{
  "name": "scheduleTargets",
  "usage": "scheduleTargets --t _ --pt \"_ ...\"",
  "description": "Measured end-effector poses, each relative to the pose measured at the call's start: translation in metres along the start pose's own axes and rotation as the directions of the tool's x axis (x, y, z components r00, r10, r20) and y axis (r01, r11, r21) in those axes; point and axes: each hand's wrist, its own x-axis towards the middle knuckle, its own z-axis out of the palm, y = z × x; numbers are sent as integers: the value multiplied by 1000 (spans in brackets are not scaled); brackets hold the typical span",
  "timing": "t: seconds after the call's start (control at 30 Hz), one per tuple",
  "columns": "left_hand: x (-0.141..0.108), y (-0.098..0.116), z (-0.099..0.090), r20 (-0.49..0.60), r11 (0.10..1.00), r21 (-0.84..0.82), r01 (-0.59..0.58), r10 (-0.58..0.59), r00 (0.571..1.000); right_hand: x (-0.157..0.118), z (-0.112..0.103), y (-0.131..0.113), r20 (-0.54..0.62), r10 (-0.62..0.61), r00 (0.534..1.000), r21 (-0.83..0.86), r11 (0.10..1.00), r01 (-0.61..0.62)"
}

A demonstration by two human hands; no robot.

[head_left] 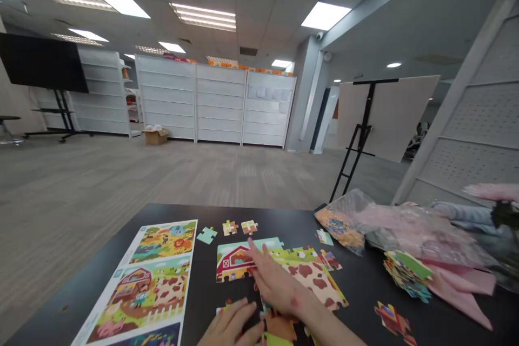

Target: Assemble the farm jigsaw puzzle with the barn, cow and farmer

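The left hand (232,324) curls by loose jigsaw pieces (276,326), grip unclear; the open right hand (275,281) rests on the barn jigsaw (235,262). Light, stiff card, best lifted by its edges.

Farm jigsaw (294,255) half-assembled on black surface (279,221): red barn (234,262) left, cow-hide patch (314,281) right. Loose teal piece (206,235), two small pieces (229,228) just above.

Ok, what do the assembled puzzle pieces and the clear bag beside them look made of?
The puzzle pieces look like printed cardboard, smooth with a slight sheen, going by their flat die-cut edges. The bag looks like thin plastic film: see-through, creased and catching glare.
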Motion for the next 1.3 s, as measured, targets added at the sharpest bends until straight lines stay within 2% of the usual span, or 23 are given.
scheduleTargets --t 0.03,0.1,0.17,0.23,0.3,0.4,0.5,0.57,0.67,0.8,0.93,1.03,1.13,1.23,1.3 --pt "4 -3 -5 18 999 2 32 -32 999 -2 -7 6 -109 60 992 33 998 -57" --pt "18 -6 -19 62 990 -4 142 -141 988 -12 -27 21 -291 183 939 62 983 -172" --pt "35 -7 -33 114 965 -15 262 -258 959 -33 -51 35 -398 265 878 71 963 -259" --pt "55 -6 -43 178 937 -8 350 -343 922 -69 -76 50 -458 319 830 72 943 -324" --pt "71 -6 -45 230 924 5 382 -373 899 -118 -96 67 -491 365 791 55 919 -389" --pt "84 -8 -37 262 923 1 385 -371 891 -203 -114 94 -486 440 755 -18 858 -513" --pt "82 -13 -28 288 923 -13 384 -365 886 -270 -120 118 -425 472 773 -109 820 -561" --pt "76 -16 -26 320 930 -28 367 -340 884 -292 -122 124 -367 476 799 -150 817 -556" --pt "68 -20 -28 381 946 -46 320 -280 881 -291 -128 115 -294 506 811 -141 816 -560" --pt "63 -31 -26 420 949 -37 314 -270 866 -266 -137 91 -265 540 799 -43 821 -570" --pt "65 -40 -15 342 946 -105 306 -255 904 -256 -137 80 -291 545 786 -39 814 -579" --pt "65 -42 -15 226 930 -97 355 -326 918 -259 -136 77 -307 530 791 -43 822 -568" --pt "58 -42 -31 162 901 -101 421 -403 901 -263 -134 79 -313 467 827 -86 853 -514" --pt "46 -44 -61 198 873 -113 475 -449 871 -255 -126 84 -336 344 877 -148 900 -410" --pt "38 -46 -82 226 851 -100 515 -485 845 -236 -114 84 -345 263 901 -159 930 -332"
